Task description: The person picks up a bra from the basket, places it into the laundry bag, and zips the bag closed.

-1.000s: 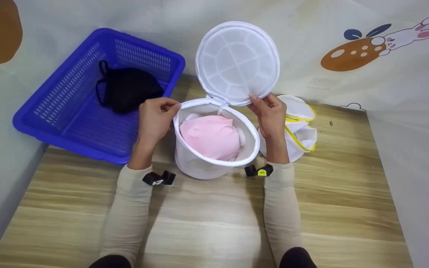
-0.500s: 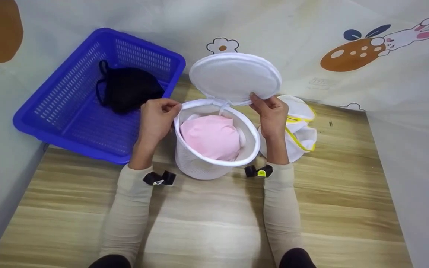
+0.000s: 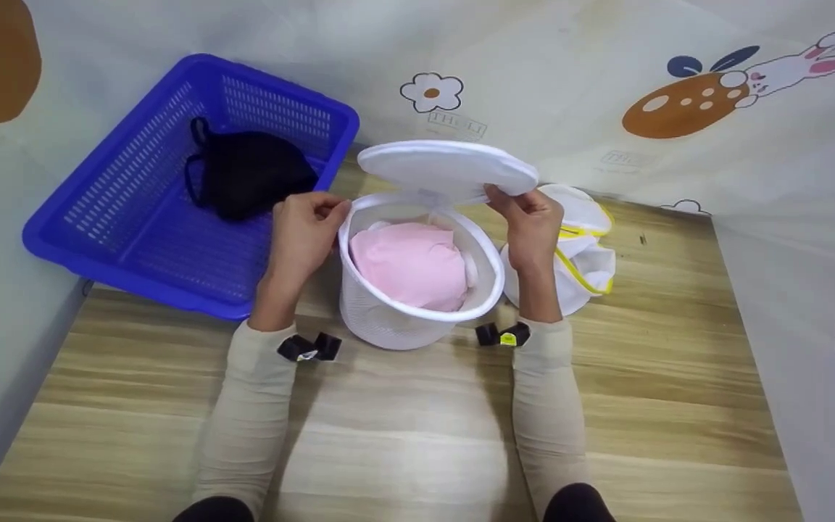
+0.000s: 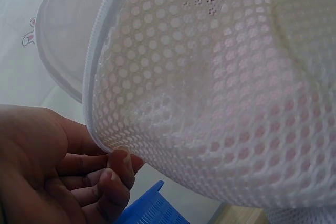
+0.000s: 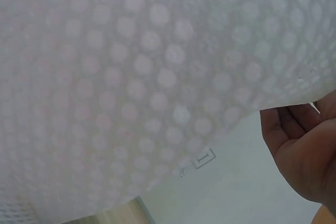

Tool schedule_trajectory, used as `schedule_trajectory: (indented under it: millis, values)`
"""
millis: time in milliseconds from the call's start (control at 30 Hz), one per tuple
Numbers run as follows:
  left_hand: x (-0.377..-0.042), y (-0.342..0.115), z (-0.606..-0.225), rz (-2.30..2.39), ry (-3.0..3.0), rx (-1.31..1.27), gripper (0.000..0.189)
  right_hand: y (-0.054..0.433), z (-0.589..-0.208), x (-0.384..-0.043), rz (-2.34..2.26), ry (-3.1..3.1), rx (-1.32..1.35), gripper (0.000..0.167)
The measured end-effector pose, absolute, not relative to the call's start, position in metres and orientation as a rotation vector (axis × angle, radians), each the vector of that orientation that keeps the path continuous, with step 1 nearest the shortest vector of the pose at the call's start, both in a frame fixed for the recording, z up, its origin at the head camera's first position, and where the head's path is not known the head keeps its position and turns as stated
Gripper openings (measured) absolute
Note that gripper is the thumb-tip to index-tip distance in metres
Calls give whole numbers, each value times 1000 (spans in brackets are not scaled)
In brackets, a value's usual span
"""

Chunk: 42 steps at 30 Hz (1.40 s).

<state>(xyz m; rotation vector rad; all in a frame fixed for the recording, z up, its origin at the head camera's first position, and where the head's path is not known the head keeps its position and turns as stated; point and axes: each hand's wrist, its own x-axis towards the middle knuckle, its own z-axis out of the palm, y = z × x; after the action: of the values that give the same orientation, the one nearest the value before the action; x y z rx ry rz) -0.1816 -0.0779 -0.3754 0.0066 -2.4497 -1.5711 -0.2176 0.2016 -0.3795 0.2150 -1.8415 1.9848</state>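
A white mesh laundry bag point(image 3: 396, 330), round and standing upright, sits on the wooden surface with its top uncovered. Inside lies a pink bra-like garment point(image 3: 410, 264). My left hand point(image 3: 303, 235) pinches the bag's rim on its left side; in the left wrist view the left hand point(image 4: 68, 166) grips the mesh by the zipper edge. My right hand point(image 3: 533, 228) holds the near right edge of the round lid point(image 3: 446, 167), which tilts over the bag's far side. The right wrist view shows mostly mesh, with the right hand point(image 5: 304, 145) at its edge.
On the left stands a blue plastic basket point(image 3: 106, 181) with a black bra-like garment point(image 3: 251, 174) in it. White mesh bags with yellow trim point(image 3: 584, 254) lie to the right, partly behind my right wrist. A patterned cloth wall point(image 3: 570, 87) closes off the back.
The lid has swung down from nearly upright towards the bag's opening, with my right hand holding its edge. My left hand has stayed at the rim.
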Motion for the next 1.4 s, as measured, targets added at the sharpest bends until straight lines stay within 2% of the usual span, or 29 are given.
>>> schedule_trajectory:
  millis: [400, 600, 767, 967, 1100, 1400]
  values:
    - [-181, -80, -377, -1576, -2452, 8, 20, 201, -377, -211, 1829, -1901, 505, 16]
    - [-180, -81, -379, -1619, -2433, 55, 42, 201, -370, -205, 1836, -1902, 630, 20]
    - [-179, -81, -380, -1683, -2409, 90, 49, 205, -370, -204, 1894, -1867, 778, 20]
    - [-179, -81, -376, -1630, -2488, 48, 41, 210, -373, -208, 1833, -1880, 999, 13]
    - [-180, -80, -374, -1675, -2557, 14, 38, 213, -371, -208, 1760, -1942, 1075, 15]
    - [-181, -75, -375, -1650, -2595, 40, 34, 213, -337, -182, 1590, -2285, 1048, 18]
